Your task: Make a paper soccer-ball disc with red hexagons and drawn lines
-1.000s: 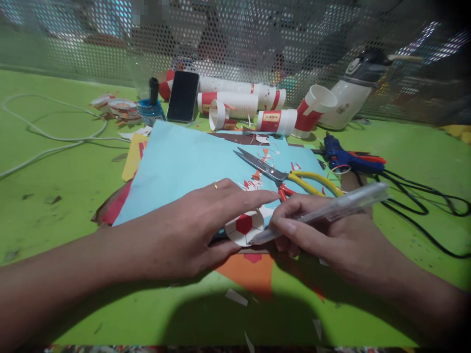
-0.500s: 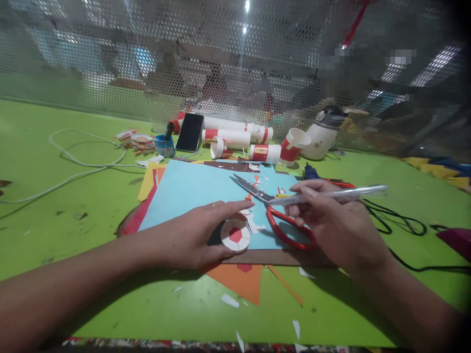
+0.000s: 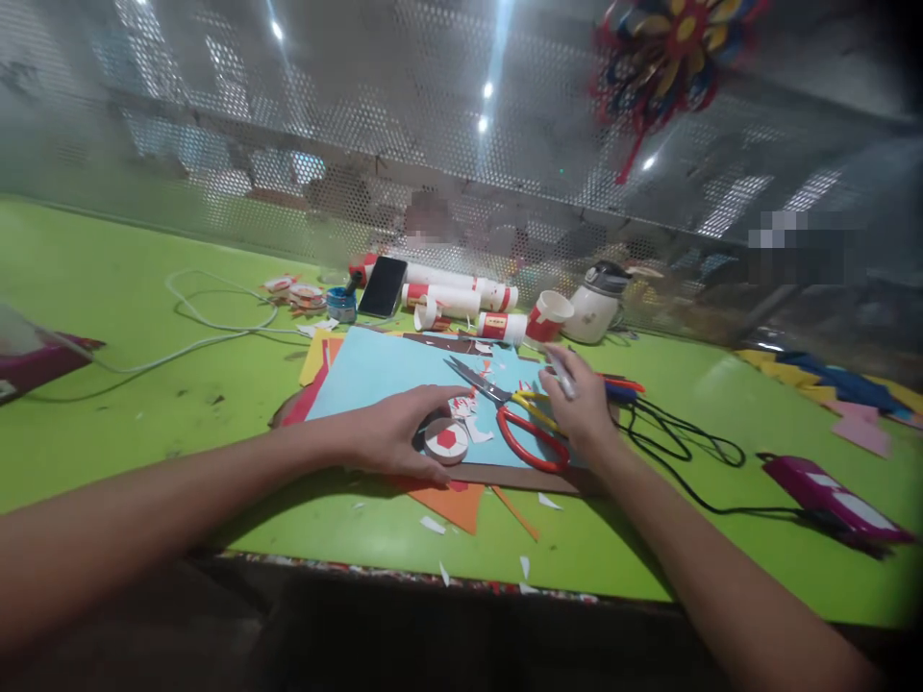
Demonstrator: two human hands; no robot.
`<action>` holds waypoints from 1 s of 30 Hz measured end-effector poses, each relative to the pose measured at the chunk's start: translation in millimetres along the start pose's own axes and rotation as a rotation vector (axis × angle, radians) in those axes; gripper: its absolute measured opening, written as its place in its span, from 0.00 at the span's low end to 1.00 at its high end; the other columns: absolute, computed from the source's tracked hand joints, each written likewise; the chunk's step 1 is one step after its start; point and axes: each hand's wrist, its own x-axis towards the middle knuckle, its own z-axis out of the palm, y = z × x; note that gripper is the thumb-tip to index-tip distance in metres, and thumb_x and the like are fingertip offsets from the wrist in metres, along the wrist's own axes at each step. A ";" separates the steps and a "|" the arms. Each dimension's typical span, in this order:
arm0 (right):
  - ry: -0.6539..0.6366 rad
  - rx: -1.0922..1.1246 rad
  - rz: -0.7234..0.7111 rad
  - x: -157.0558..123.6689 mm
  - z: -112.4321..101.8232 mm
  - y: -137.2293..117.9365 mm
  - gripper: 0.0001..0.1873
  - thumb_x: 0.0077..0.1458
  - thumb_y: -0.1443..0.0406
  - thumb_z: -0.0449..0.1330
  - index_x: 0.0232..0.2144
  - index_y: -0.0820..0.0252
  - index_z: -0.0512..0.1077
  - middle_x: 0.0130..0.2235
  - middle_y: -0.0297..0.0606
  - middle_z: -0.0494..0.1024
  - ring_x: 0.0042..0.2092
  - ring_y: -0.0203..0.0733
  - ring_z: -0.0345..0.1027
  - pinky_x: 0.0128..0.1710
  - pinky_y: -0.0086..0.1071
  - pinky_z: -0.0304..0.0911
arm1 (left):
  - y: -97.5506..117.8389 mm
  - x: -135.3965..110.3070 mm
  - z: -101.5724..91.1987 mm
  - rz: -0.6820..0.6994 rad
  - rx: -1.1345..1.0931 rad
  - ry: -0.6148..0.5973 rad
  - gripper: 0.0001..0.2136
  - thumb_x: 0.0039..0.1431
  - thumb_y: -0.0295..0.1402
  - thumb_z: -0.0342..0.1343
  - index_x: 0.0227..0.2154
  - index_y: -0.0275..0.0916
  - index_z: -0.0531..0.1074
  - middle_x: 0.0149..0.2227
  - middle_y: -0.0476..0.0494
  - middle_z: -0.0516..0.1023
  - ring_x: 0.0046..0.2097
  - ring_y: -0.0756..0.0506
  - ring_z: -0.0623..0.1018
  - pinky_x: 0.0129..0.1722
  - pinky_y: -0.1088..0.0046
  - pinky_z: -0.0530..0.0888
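My left hand [image 3: 395,432] lies flat on the light blue paper sheet [image 3: 393,370], fingers stretched out, thumb and forefinger around a small white paper disc with a red hexagon [image 3: 445,440]. My right hand [image 3: 581,408] is closed on a clear pen [image 3: 561,373], which points away from me. That hand hovers beside the yellow-handled scissors [image 3: 505,394] and the red-handled scissors [image 3: 530,442] lying on the sheet.
Stacked paper cups [image 3: 461,293], a phone [image 3: 384,286], a blue jar [image 3: 341,304], a white bottle [image 3: 595,306] and a blue glue gun [image 3: 618,388] with a black cord lie behind. A white cable [image 3: 209,332] sits left, a magenta case [image 3: 829,495] right, and a mesh screen [image 3: 461,173] at the back.
The view has risen and pulled back. My right hand lifted the pen off the disc and moved it up and away, beside the scissors. My left hand has stayed on the disc.
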 end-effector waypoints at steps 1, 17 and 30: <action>0.020 -0.048 -0.002 3.3 2.5 3.0 0.19 0.60 0.62 0.58 0.53 0.60 0.67 0.53 0.44 0.71 0.51 0.48 0.68 0.50 0.49 0.64 | -1.0 0.5 0.7 0.002 0.011 0.009 0.46 0.45 0.48 0.65 0.64 0.40 0.51 0.61 0.30 0.63 0.58 0.32 0.67 0.54 0.56 0.67; 0.056 -0.325 -0.017 0.9 22.8 11.0 0.15 0.62 0.62 0.57 0.50 0.60 0.69 0.52 0.43 0.72 0.48 0.45 0.70 0.46 0.44 0.68 | -5.0 4.5 1.8 0.046 -0.105 -0.009 0.40 0.50 0.46 0.62 0.63 0.41 0.52 0.54 0.36 0.72 0.53 0.37 0.72 0.52 0.60 0.67; 0.030 -0.286 -0.016 -5.3 24.2 -4.1 0.16 0.62 0.62 0.57 0.51 0.61 0.68 0.52 0.43 0.72 0.47 0.45 0.70 0.45 0.44 0.69 | -5.9 4.4 2.1 0.067 -0.029 -0.028 0.38 0.53 0.49 0.58 0.62 0.38 0.55 0.58 0.35 0.68 0.57 0.37 0.70 0.55 0.60 0.67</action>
